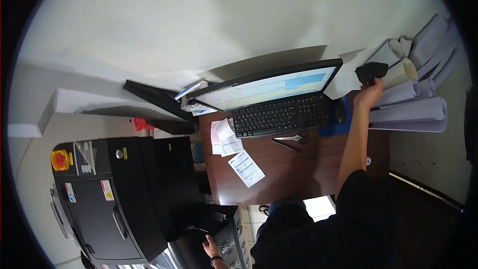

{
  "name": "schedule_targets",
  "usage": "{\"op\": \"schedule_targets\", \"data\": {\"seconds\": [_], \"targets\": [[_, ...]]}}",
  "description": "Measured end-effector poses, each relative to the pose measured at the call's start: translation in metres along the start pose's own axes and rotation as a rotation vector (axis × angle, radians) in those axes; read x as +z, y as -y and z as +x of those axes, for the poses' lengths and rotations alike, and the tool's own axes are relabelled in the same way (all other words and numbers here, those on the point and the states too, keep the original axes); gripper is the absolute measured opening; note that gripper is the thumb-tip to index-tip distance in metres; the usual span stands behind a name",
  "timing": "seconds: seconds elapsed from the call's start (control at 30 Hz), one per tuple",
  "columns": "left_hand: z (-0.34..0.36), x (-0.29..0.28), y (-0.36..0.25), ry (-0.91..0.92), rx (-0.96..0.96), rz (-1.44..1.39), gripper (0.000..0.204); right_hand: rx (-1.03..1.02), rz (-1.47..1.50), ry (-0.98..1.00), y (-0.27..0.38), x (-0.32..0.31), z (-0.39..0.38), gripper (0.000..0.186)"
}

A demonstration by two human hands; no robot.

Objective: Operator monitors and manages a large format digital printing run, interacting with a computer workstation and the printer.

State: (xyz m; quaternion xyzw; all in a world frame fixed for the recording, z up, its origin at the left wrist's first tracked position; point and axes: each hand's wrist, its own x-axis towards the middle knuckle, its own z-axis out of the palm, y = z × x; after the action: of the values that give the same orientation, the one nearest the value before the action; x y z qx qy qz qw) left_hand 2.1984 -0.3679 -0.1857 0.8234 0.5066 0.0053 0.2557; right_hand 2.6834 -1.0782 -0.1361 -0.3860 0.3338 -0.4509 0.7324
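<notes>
At the far right of the desk, my right hand (368, 95) is closed on a dark cloth (372, 71). The cloth is bunched up beside several rolls of large white paper (408, 114). Down at the lower left, my left hand (211, 248) hangs near a shiny black surface next to a black machine (134, 189). A dark band circles that wrist. Its fingers look loosely apart with nothing visible in them; whether they touch the surface is unclear.
A tilted monitor (279, 88) stands behind a black keyboard (281, 116) on the brown desk (294, 179). A mouse (339, 112) sits on a blue mat. Scissors (294, 141) and paper slips (246, 168) lie in front. A computer case with fans (229, 246) is below left.
</notes>
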Motion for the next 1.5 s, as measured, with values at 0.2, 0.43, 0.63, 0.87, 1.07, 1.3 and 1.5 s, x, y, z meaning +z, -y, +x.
{"op": "schedule_targets", "data": {"seconds": [0.2,0.43,0.63,0.87,1.07,1.3,1.5], "targets": [[-0.027,0.002,-0.043,0.000,-0.038,-0.030,0.060,0.261,0.122,0.793,0.039,0.008,-0.147,0.028],[-0.148,0.035,-0.231,0.553,0.307,-1.268,0.053,1.070,-0.472,1.804,0.034,-0.062,-0.402,0.023],[-0.132,0.039,-0.194,0.578,0.270,-0.981,0.018,0.947,-0.609,1.549,0.042,-0.106,-0.366,0.021],[-0.121,0.064,-0.031,0.476,0.038,-0.658,0.035,0.760,-0.163,0.287,-0.097,-0.134,-0.026,0.035],[-0.202,0.092,0.134,0.217,-0.557,-0.438,0.064,0.745,-0.307,-0.001,-0.133,-0.093,0.058,0.056],[-0.307,0.077,0.122,-0.037,-0.918,-0.446,0.066,0.966,-0.591,0.029,-0.165,-0.037,0.099,0.040],[-0.312,0.129,0.158,-0.232,-0.973,-0.981,0.056,0.837,-0.753,0.133,-0.199,-0.068,0.119,0.036]]}}
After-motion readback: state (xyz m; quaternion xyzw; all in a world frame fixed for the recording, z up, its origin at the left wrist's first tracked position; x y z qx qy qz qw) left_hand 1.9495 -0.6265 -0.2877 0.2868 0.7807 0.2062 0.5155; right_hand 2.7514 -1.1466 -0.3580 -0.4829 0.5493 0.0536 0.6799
